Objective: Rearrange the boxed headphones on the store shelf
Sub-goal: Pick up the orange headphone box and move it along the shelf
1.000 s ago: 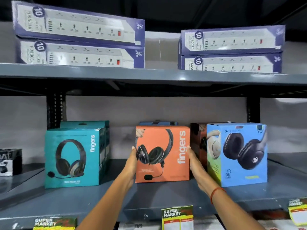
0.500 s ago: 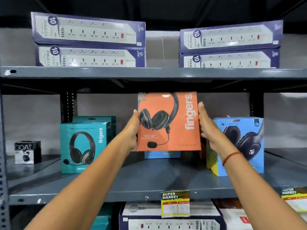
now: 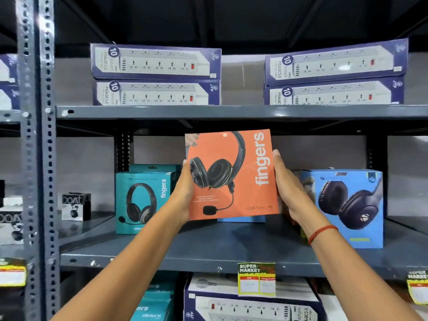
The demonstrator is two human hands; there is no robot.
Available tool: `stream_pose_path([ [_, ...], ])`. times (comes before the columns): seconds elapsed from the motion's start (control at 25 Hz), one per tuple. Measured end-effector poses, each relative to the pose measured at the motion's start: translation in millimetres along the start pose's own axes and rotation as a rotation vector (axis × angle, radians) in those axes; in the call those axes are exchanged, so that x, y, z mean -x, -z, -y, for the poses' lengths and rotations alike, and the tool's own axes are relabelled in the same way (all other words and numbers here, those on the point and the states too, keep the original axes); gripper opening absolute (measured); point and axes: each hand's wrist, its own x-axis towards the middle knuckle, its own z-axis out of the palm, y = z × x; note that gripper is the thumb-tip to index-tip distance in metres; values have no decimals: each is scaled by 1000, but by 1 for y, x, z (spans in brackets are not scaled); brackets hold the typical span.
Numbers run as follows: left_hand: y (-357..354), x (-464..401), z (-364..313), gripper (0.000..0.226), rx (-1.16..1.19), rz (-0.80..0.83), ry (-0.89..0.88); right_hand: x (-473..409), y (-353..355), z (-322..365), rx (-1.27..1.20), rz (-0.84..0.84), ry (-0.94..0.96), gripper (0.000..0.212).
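Note:
An orange headphone box [image 3: 234,177] marked "fingers" hangs above the middle grey shelf [image 3: 208,249], held between both hands. My left hand [image 3: 185,193] presses its left side and my right hand [image 3: 288,188] presses its right side. A teal headphone box [image 3: 141,200] stands on the shelf to the left, with a second teal box [image 3: 152,168] behind it. To the right stands a blue headphone box [image 3: 347,207]. Behind the orange box, the bottom of another blue box [image 3: 240,219] shows on the shelf.
Purple power-strip boxes [image 3: 155,75] lie stacked in two piles on the upper shelf [image 3: 231,111]. A small black earbud box [image 3: 75,206] sits far left. A perforated steel upright [image 3: 34,158] stands at the left. Price tags [image 3: 256,282] hang from the shelf edge; more boxes fill the shelf below.
Both hands lifted the orange box off the shelf and drew it toward me. It no longer rests between the teal and blue boxes. My view shifted right and back.

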Motion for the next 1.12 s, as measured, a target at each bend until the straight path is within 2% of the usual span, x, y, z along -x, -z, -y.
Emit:
stream_pose_path([
  [0.08, 22, 17, 7, 68, -26, -100, -53, 11, -22, -5, -38, 53, 33, 93],
  [0.16, 45, 27, 19, 56, -12, -167, -81, 23, -47, -13, -113, 167, 50, 84],
  [0.24, 65, 36, 32, 50, -4, -235, -93, 29, -72, -24, -173, 282, 51, 93],
  [0.32, 84, 37, 45, 63, -6, -274, -92, 33, -95, -36, -197, 358, 33, 96],
  [0.44, 106, 34, 65, 76, 23, -283, -38, 40, -118, -51, -196, 414, 4, 86],
  [0.6, 118, 26, 80, 79, -7, -323, 25, 42, -136, -64, -148, 444, -25, 82],
  [0.88, 135, 5, 93, 80, -72, -314, -41, 39, -152, -66, -177, 456, -39, 69],
  [0.96, 138, 1, 99, 79, -83, -316, -92, 41, -153, -66, -193, 450, -34, 68],
  [1.12, 134, 10, 88, 65, -234, -442, -311, 47, -140, -61, -194, 371, -54, 87],
])
